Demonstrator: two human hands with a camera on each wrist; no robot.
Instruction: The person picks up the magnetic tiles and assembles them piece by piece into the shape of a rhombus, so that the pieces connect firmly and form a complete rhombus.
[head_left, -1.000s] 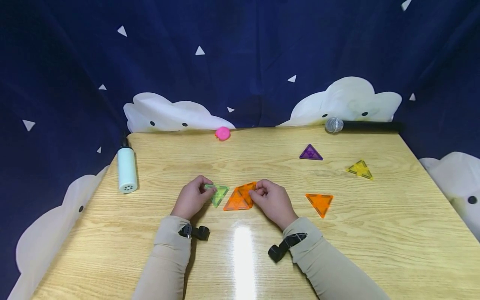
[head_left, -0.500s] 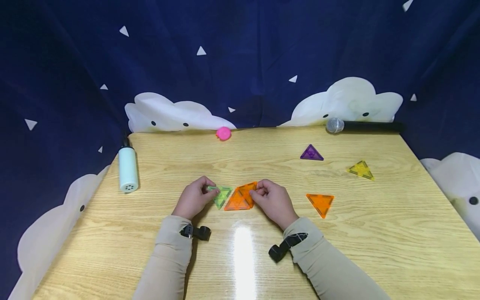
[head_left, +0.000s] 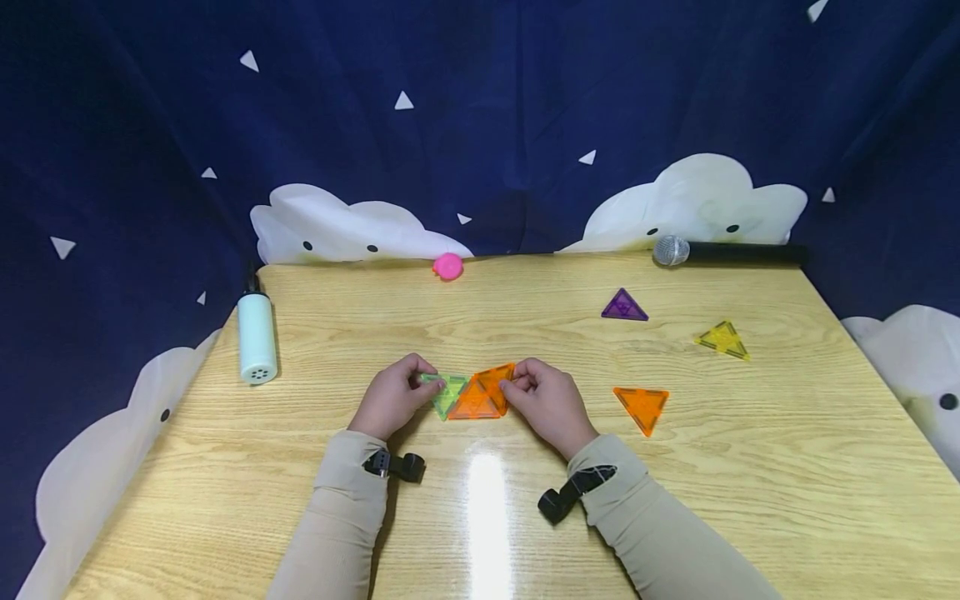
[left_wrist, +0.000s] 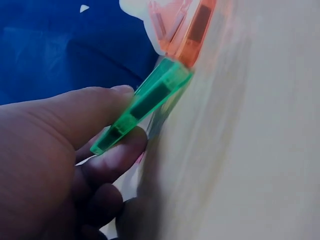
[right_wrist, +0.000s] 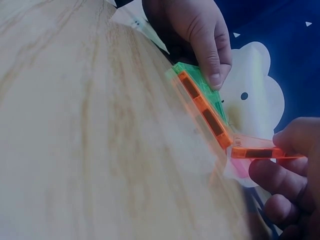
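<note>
In the head view my left hand [head_left: 393, 397] pinches the outer corner of a green triangular tile [head_left: 447, 395] between thumb and finger. The green tile's right side meets an orange triangular tile [head_left: 474, 400], which is joined to another orange tile [head_left: 497, 383]. That second orange tile's outer corner is pinched by my right hand [head_left: 550, 406]. From the right wrist, the held orange tile [right_wrist: 255, 152] looks tilted against the middle one [right_wrist: 206, 112]. The left wrist view shows the green tile [left_wrist: 145, 105] touching orange at its far end.
A loose orange triangle [head_left: 642, 407] lies right of my right hand, with a yellow triangle [head_left: 723, 340] and a purple one [head_left: 624, 306] beyond it. Farther back are a microphone [head_left: 720, 253] and a pink item [head_left: 448, 266]. A pale blue cylinder [head_left: 257, 340] lies at the left edge.
My left hand has moved slightly right with the green tile, closing the gap to the middle orange tile. My right hand has kept its pinch and place.
</note>
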